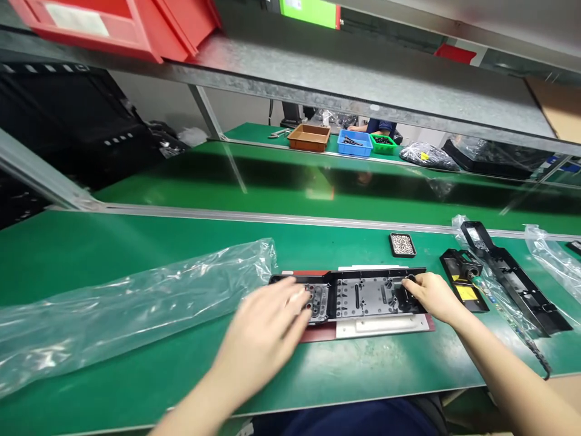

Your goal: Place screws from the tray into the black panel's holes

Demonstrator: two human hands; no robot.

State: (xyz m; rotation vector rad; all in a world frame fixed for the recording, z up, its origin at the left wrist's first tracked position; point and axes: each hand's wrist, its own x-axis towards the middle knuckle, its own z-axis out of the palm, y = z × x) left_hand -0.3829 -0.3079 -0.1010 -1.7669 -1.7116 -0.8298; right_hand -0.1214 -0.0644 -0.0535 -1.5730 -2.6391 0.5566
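on the green table (136, 254), close to its near edge, a long black plastic panel (363, 293) lies flat with its ribbed inner side up, seated on a white and red jig plate (385, 326) that keeps it level and square to the person. the left hand (267, 321) rests over the panel's left end, fingers spread and pressed down on it, not curled round anything; its grip is open and flat, more a steadying press than a hold. the right hand (433, 295) sits at the panel's right end with the fingers bent over the edge, lightly pinching the panel there; how tightly it closes i cannot tell, since the fingertips are hidden behind the plastic. with one hand at each end the long part cannot rock or slide on the plate.

just left of the panel a clear plastic bag (136, 309) lies slack on the table, its mouth touching the panel's left end. behind the panel a small black tray of tiny screws (402, 244) sits within easy reach of the right hand. to the right lie a smaller black part with a yellow label (463, 280) and another long black panel (512, 278) resting on its own clear wrap, set aside from the jig. across the belt, brown, blue and green bins (345, 140) stand on a farther table.
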